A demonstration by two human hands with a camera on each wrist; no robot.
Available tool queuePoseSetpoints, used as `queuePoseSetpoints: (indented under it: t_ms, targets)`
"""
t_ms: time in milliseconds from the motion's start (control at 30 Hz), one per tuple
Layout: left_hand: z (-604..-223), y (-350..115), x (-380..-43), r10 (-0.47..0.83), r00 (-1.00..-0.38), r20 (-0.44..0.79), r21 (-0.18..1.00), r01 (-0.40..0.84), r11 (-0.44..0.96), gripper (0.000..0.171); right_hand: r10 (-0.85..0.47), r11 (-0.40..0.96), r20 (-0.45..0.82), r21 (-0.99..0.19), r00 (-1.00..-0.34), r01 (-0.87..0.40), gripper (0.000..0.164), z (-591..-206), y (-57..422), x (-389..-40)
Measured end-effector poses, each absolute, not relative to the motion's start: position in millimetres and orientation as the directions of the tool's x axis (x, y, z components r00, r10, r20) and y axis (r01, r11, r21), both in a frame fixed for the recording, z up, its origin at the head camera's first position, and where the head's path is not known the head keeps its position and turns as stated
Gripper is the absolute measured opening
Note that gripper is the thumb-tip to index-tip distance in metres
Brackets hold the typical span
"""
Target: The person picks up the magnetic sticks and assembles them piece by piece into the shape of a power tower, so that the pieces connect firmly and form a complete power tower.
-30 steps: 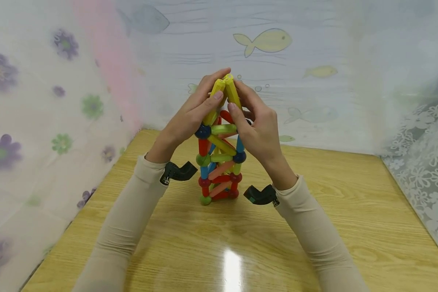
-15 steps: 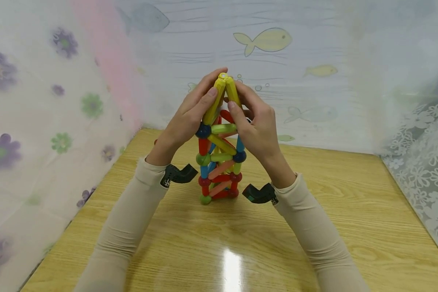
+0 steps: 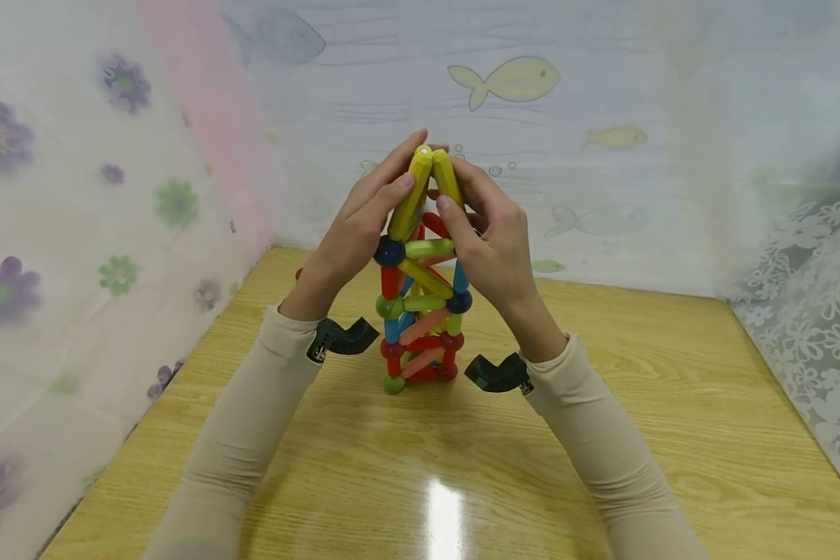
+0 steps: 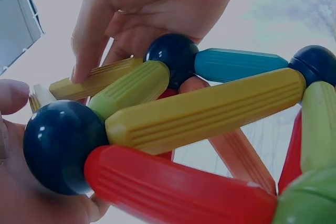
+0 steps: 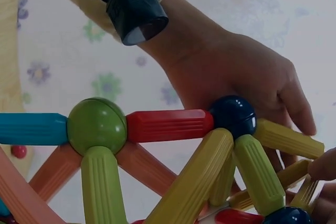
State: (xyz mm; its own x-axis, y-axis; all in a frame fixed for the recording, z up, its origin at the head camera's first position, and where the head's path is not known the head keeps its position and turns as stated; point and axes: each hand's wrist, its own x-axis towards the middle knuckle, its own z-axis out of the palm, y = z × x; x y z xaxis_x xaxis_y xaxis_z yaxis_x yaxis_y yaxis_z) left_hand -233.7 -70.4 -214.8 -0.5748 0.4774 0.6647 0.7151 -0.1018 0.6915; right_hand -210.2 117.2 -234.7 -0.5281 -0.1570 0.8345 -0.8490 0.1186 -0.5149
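Note:
A tall tower (image 3: 425, 302) of coloured magnetic sticks and balls stands upright on the table. At its top, yellow sticks lean inward, their upper ends close together. My left hand (image 3: 360, 218) pinches the left yellow stick (image 3: 411, 198), thumb in front and fingers behind. On the other side, my right hand (image 3: 497, 241) holds the right yellow stick (image 3: 447, 177) between thumb and fingers. The left stick rises from a navy ball (image 3: 390, 252); my right hand mostly hides the lower end of the other. In the right wrist view, another yellow stick (image 5: 294, 174) shows between the hands.
The wooden table (image 3: 637, 389) runs beneath the tower. Behind it hangs a pale curtain (image 3: 406, 70) printed with fish. A flowered curtain (image 3: 63, 233) is on the left, and lacy cloth (image 3: 826, 327) on the right. A small red ball (image 5: 19, 151) lies behind my left wrist.
The top end of the rear yellow stick has shifted left towards the left stick's tip. My left fingertips have slid slightly left and my left wrist has dropped a little. The tower stays put.

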Motion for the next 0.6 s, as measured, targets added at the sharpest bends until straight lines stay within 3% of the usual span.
queuePoseSetpoints:
  t_ms: [100,233,333,433,500,600]
  targets:
    - [-218.1,-78.7,-234.7,0.417,-0.587,0.694,0.675,0.732,-0.093,0.056,-0.135,0.12,0.831,-0.528,-0.54,-0.841,0.042,-236.8,120.4,-209.4]
    - [-231.8,-114.6,-252.7,0.283,-0.692,0.664,0.712,0.701,0.04,0.046,-0.097,0.11,0.834,-0.534,-0.544,-0.838,0.043,-240.1,130.0,-207.8]
    - [-259.0,-158.4,-279.2,0.197,-0.846,0.496,0.786,0.534,0.312,0.042,-0.072,0.108,0.844,-0.524,-0.532,-0.845,0.042,-243.7,140.0,-206.7]
    - [-302.1,-200.9,-310.5,0.166,-0.95,0.263,0.73,0.309,0.61,0.048,-0.041,0.11,0.844,-0.528,-0.534,-0.842,0.04,-248.1,149.2,-205.4]
    - [-334.9,-223.2,-329.6,0.179,-0.975,0.128,0.62,0.22,0.753,0.054,-0.024,0.1,0.838,-0.54,-0.545,-0.836,0.039,-250.8,153.4,-205.1]
    - [-375.5,-244.4,-345.3,0.235,-0.972,0.01,0.488,0.209,0.847,0.053,-0.012,0.078,0.825,-0.563,-0.566,-0.823,0.039,-253.7,156.6,-204.5]
